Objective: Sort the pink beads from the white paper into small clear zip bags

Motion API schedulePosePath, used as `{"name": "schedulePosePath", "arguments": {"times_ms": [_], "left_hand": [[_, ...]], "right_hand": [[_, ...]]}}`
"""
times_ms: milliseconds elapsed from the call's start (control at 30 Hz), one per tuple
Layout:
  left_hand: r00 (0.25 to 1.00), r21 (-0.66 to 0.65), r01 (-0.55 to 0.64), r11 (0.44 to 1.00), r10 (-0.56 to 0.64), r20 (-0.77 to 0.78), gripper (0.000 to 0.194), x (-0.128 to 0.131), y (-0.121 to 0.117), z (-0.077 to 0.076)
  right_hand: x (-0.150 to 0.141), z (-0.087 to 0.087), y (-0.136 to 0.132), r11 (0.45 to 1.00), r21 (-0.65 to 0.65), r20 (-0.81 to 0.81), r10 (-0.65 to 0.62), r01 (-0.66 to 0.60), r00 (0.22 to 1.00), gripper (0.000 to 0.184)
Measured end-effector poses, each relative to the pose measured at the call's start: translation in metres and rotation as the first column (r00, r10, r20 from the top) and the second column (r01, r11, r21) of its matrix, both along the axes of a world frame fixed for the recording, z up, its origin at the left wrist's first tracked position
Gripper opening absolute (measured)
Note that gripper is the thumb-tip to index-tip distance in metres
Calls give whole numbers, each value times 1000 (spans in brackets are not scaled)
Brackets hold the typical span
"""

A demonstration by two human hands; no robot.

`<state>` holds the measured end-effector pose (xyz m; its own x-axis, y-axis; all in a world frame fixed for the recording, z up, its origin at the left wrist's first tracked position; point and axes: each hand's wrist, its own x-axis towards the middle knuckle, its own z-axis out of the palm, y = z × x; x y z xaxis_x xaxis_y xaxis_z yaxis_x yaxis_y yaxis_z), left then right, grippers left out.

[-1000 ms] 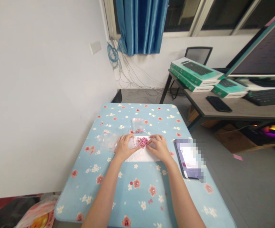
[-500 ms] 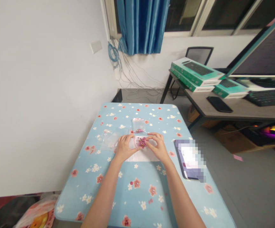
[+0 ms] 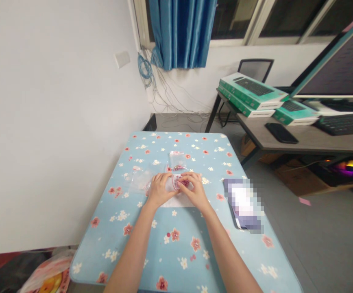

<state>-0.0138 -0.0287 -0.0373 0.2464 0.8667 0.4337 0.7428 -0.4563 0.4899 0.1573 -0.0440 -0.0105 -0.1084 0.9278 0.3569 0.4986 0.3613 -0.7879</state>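
Note:
My left hand (image 3: 159, 189) is curled at the left end of a white sheet (image 3: 179, 201). Its fingers and thumb bracket a thin red curved line, which looks like the mouth of a small clear zip bag (image 3: 173, 182). A cluster of small pink-red beads (image 3: 185, 183) lies just right of that mouth. Over the beads, my right hand (image 3: 195, 190) has thumb and fingertips drawn together, seemingly pinching a bead or two; the tips are too small to see clearly. Beyond both hands lies another clear zip bag (image 3: 178, 159) with beads in its bottom.
More clear plastic bags (image 3: 140, 179) lie left of my left hand. A dark tablet-like device (image 3: 229, 203), partly pixelated, sits at the right of the flowered table (image 3: 118, 244). Keyboard boxes (image 3: 252, 91) and a black phone (image 3: 282, 133) rest on the desk to the right.
My right hand has shifted left, over the beads, and its fingertips have come closer to the red-edged mouth. My left hand has stayed in place.

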Motion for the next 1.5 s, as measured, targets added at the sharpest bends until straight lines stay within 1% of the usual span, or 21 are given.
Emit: {"name": "schedulePosePath", "arguments": {"times_ms": [167,333,500,567,733,867,1100,1300,1500], "left_hand": [[1000,-1,2,1000,-2,6,51,0,0,0],[997,-21,-16,1000,18,74,54,-1,1,-3],[984,-44,-54,998,60,169,50,-1,2,-2],[981,-45,-59,997,66,182,49,-2,2,-1],[981,-38,-60,997,66,185,48,-2,2,-2],[980,-22,-61,998,64,187,47,-1,2,-2],[980,-21,-46,999,49,192,48,-1,2,-1],[981,-29,-47,998,52,186,47,-1,2,-2],[983,-22,-41,999,44,178,48,-1,3,-3]], "right_hand": [[0,0,0,1000,-9,2,5,-5,1000,12],[12,-3,4,998,-10,4,-64,64,998,13],[26,-8,5,995,14,103,-104,103,989,10],[28,-9,4,996,32,161,-85,81,983,8],[21,-6,0,997,34,307,49,-63,950,8],[14,-6,-2,995,35,390,73,-94,918,9],[11,-12,-1,995,53,424,57,-88,904,9],[9,-12,-1,994,58,440,61,-96,896,9],[10,-12,0,995,54,399,59,-87,915,7]]}}
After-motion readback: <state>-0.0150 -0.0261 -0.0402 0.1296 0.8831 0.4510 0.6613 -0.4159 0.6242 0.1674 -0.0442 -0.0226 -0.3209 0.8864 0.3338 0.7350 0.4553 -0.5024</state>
